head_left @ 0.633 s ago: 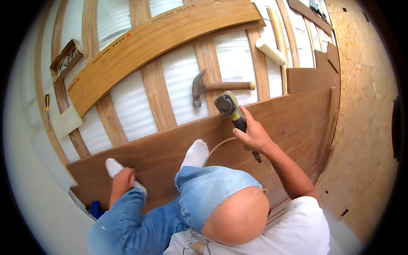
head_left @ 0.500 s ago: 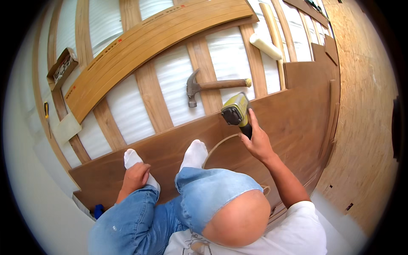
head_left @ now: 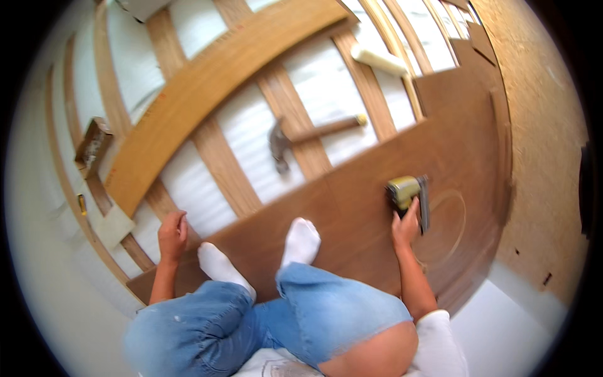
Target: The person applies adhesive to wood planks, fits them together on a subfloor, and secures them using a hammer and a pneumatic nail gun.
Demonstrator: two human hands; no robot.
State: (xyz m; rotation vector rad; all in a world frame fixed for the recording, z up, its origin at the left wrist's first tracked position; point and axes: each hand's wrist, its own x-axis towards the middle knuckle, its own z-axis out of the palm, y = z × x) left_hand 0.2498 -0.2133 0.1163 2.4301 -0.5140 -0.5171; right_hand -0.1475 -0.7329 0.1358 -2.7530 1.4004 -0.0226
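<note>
My right hand [head_left: 407, 227] is closed around the handle of a yellow-green and black nail gun [head_left: 404, 187] with a grey magazine. The tool is over the laid brown floorboards [head_left: 352, 195], on my right; whether it touches them I cannot tell. A thin air hose [head_left: 463, 217] curves over the boards beside it. My left hand [head_left: 173, 235] hovers by the edge of the boards, left of my feet. Its fingers are curled together, and anything inside them is hidden. A claw hammer [head_left: 323, 131] with a wooden handle lies ahead across a batten and white underlay.
A stack of lighter boards [head_left: 207, 94] lies across the wooden battens [head_left: 223, 163]. To the left are an open box of small fasteners [head_left: 94, 147], a yellow-handled tool [head_left: 81, 204] and a pale square piece [head_left: 115, 227]. A white roll [head_left: 379, 60] lies beyond. Chipboard [head_left: 534, 125] borders the right.
My right hand has carried the nail gun right and nearer me, over the boards. My left hand has left my foot and moved left and forward. The view has shifted and turned slightly.
</note>
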